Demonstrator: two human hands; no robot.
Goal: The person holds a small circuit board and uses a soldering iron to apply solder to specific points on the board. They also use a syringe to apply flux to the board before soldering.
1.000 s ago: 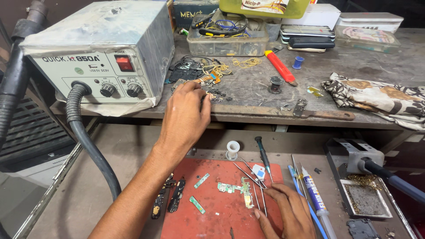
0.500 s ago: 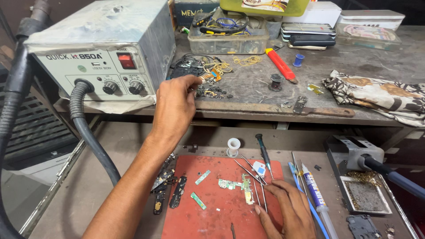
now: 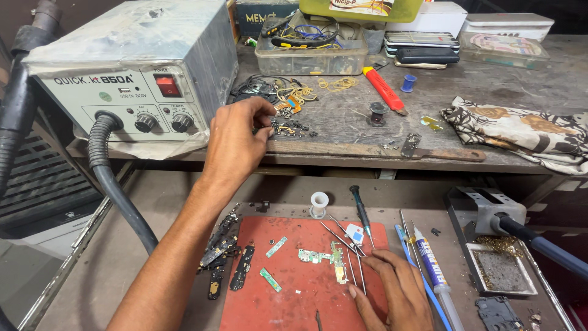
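Note:
My left hand (image 3: pixel 236 144) reaches up to the front edge of the upper wooden shelf (image 3: pixel 343 147). Its fingertips are bunched at a scatter of tiny dark parts (image 3: pixel 293 127); whether they pinch one is hidden. My right hand (image 3: pixel 392 291) lies on the red work mat (image 3: pixel 294 303), fingertips beside thin metal tweezers (image 3: pixel 356 270) and a small green circuit board (image 3: pixel 318 256). A black-handled screwdriver (image 3: pixel 361 211) and a white spool (image 3: pixel 318 204) sit at the mat's far edge.
A grey hot-air station (image 3: pixel 122 92) with a black hose (image 3: pixel 116 184) stands at left. Dark flex boards (image 3: pixel 223 251) lie left of the mat, a flux syringe (image 3: pixel 432 270) and a metal stand (image 3: pixel 490 245) to its right. The shelf holds a clear box (image 3: pixel 306 58), a red knife (image 3: pixel 383 89) and a patterned cloth (image 3: pixel 520 132).
My left hand has drawn slightly left along the shelf edge and its fingers have curled together over the small parts. My right hand stays on the mat.

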